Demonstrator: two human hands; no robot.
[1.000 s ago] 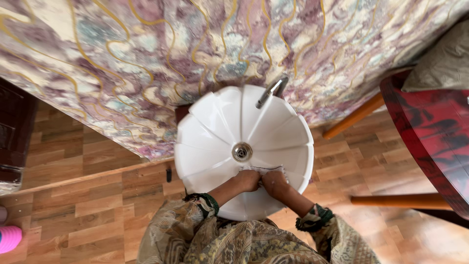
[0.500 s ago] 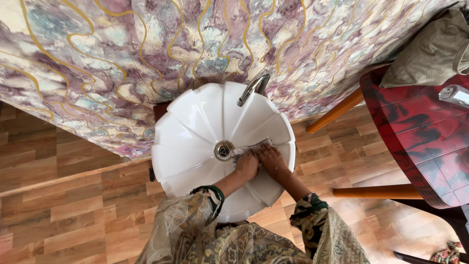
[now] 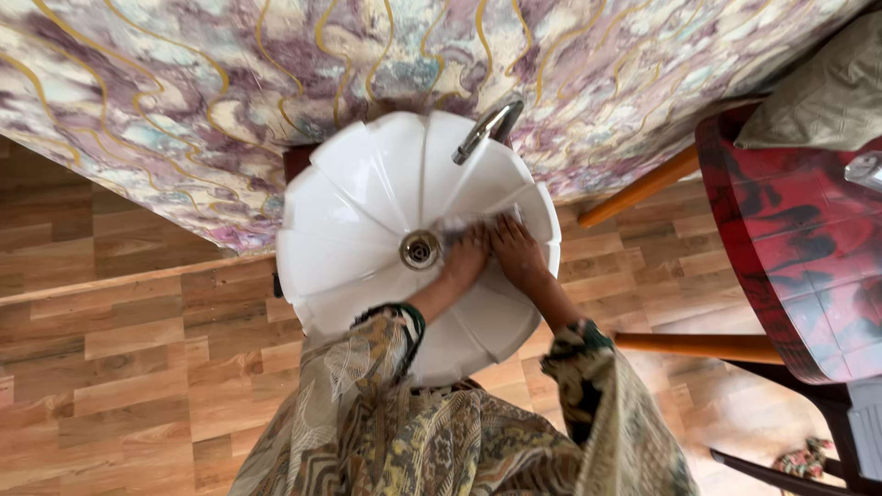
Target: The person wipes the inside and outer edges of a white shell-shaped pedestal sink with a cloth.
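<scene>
— Looking down past patterned sleeves to a white fluted basin. Both hands side by side inside the bowl, right of the drain.

— Holding anything?

— Pressing a small pale cloth, lying against the basin wall between drain and rim. Left hand flattened, fingers together, palm down. Right hand likewise spread flat on the cloth. No closed grip visible; more push than grasp.

— Doing it well?

— Probably: keeping even pressure, palms low, sweeping along each flute.

— Beyond?

— Curved metal tap at the far rim, then a marbled purple wall. Red table at right, wooden floor beneath.
</scene>
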